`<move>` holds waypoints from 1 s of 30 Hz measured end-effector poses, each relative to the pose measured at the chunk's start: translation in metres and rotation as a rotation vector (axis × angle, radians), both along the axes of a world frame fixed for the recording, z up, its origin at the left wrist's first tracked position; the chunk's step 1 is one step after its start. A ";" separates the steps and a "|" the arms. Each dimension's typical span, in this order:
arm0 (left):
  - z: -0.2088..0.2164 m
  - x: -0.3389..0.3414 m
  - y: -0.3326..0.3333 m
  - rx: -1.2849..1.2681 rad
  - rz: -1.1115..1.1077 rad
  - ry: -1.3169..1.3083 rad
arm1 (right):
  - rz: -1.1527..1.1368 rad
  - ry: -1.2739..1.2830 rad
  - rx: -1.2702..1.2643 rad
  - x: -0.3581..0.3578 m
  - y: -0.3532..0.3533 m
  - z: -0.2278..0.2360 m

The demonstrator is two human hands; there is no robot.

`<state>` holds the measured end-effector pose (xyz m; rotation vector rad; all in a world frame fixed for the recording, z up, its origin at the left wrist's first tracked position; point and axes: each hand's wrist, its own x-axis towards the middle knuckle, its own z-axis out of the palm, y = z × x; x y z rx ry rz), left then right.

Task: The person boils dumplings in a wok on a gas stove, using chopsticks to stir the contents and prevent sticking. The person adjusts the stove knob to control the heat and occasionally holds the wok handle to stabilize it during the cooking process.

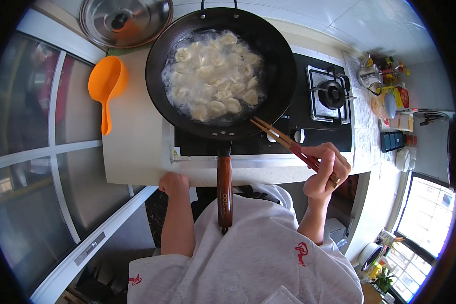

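A black wok (pixel 273 66) stands on the stove, with several pale dumplings (pixel 216 108) in bubbling, foamy water. Its brown wooden handle (pixel 224 185) points toward my body. My right hand (pixel 329 169) grips a pair of wooden chopsticks (pixel 291 143) with reddish upper ends. Their tips are at the wok's near right rim, close together. My left hand (pixel 174 182) is curled into a fist against the counter's front edge, left of the handle, and nothing shows in it.
An orange ladle-shaped scoop (pixel 106 83) lies on the counter left of the wok. Behind it is a steel lid (pixel 126 23) with a black knob. To the right sits a second gas burner (pixel 332 95). Jars, packets and a kettle (pixel 370 76) crowd the far right; sliding glass panels (pixel 25 101) border the left.
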<state>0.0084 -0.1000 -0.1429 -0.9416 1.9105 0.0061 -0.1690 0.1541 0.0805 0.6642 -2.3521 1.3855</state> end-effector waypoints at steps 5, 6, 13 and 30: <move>0.009 -0.010 0.000 0.039 0.028 -0.101 | -0.019 0.017 -0.007 0.000 0.003 0.001; 0.007 -0.010 -0.002 0.075 0.034 -0.128 | -0.023 -0.032 0.040 -0.001 0.003 0.004; 0.005 -0.004 0.001 0.000 0.051 0.008 | -0.045 -0.022 0.036 0.000 0.002 0.010; -0.017 -0.011 -0.013 0.286 0.092 -0.324 | -0.176 -0.144 -0.122 0.027 0.022 0.000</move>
